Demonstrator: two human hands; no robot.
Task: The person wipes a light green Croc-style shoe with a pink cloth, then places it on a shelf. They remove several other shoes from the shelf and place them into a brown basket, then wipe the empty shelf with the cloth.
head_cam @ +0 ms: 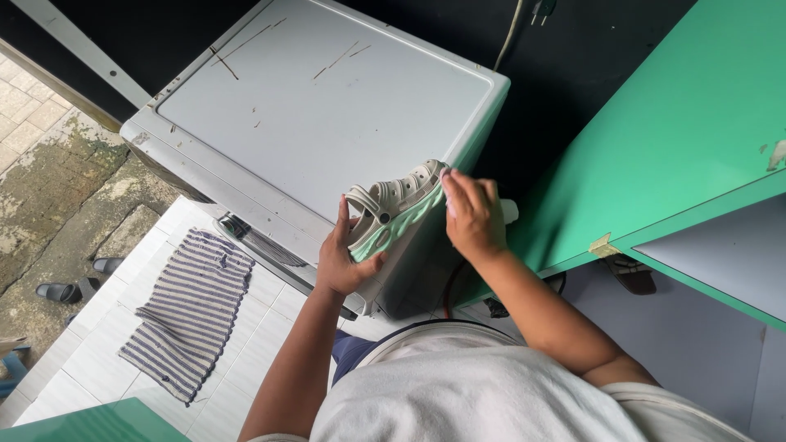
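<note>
A beige clog sandal with a mint-green sole (393, 209) rests tilted on the near right corner of a white top-load washing machine (311, 98). My left hand (344, 258) grips the sandal's heel end from below. My right hand (471, 214) presses on its toe end, with something small and white (509, 211) sticking out beyond the hand; what it is cannot be told.
A green cabinet top (679, 131) stands to the right with a grey shelf below it. A striped grey cloth (192, 311) lies on the white floor tiles at left. Dark slippers (70, 288) sit on the concrete further left. A power plug (540, 10) hangs behind the machine.
</note>
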